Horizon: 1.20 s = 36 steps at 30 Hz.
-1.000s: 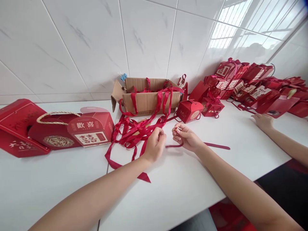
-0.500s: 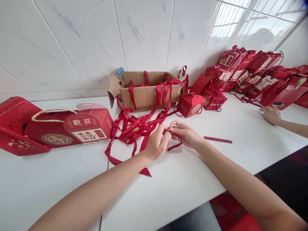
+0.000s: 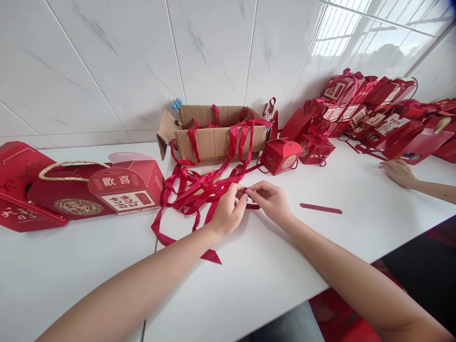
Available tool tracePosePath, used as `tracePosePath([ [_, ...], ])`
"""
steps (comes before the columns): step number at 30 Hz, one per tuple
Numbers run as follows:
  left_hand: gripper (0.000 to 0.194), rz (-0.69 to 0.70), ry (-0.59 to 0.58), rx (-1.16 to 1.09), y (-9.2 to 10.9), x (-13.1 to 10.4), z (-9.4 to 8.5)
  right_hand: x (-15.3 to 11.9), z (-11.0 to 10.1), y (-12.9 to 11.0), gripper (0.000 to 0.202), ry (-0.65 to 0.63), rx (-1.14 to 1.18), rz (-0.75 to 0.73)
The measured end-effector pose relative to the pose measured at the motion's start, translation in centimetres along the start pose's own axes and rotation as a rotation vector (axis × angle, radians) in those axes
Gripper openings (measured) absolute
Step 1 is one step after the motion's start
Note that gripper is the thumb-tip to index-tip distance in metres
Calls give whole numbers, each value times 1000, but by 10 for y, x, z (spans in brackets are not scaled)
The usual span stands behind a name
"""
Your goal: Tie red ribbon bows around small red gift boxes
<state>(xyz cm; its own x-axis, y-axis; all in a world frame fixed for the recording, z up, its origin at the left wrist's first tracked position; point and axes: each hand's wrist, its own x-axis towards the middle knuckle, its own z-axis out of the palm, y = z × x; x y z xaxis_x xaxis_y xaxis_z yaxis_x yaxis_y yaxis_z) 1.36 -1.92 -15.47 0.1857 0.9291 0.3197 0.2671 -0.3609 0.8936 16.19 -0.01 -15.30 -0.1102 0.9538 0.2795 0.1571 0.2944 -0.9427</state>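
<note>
My left hand [image 3: 228, 208] and my right hand [image 3: 271, 201] meet fingertip to fingertip over the white table. Pinched between them is a dark red strip [image 3: 253, 206], whose lower part shows just under the fingers; the rest of it is hidden. Red ribbons [image 3: 192, 190] lie tangled behind and to the left of my left hand. A second flat dark red strip [image 3: 321, 208] rests on the table to the right of my right hand. Beyond my hands stands a small red box [image 3: 280, 156] with cord loops at its sides.
A cardboard box [image 3: 206, 142] with ribbons hanging over its rim stands against the tiled wall. Large red gift boxes [image 3: 124, 187] are at the left. Many red boxes [image 3: 386, 126] are piled at the right. Another person's hand [image 3: 398, 173] rests on the table at the right.
The curved end of the held strip, which hung below my right hand, is now mostly hidden by my fingers. My right fingers have curled in closer to my left ones. The other person's hand has barely moved.
</note>
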Motion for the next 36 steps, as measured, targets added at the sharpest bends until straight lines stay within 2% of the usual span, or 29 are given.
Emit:
tracePosePath([
  [6,12,4,22,-8,-2,1,0,3,-2,-2,27,-13,127,98],
  [11,21,-69,42,-50,-4,5,1,4,0,3,27,15,86,31],
  [17,26,-157,12,-130,-1,7,0,5,-3,1,22,-50,71,44],
  [19,27,-179,19,-151,0,7,-1,5,-5,0,20,-104,75,20],
  [23,27,-209,61,-201,4,8,-2,4,-6,-1,21,-187,-20,-124],
  [27,27,-202,49,-155,5,9,-2,6,-4,2,12,-127,-98,-166],
  [36,21,-117,37,-82,-3,8,-1,8,-5,5,13,-60,-133,-152],
])
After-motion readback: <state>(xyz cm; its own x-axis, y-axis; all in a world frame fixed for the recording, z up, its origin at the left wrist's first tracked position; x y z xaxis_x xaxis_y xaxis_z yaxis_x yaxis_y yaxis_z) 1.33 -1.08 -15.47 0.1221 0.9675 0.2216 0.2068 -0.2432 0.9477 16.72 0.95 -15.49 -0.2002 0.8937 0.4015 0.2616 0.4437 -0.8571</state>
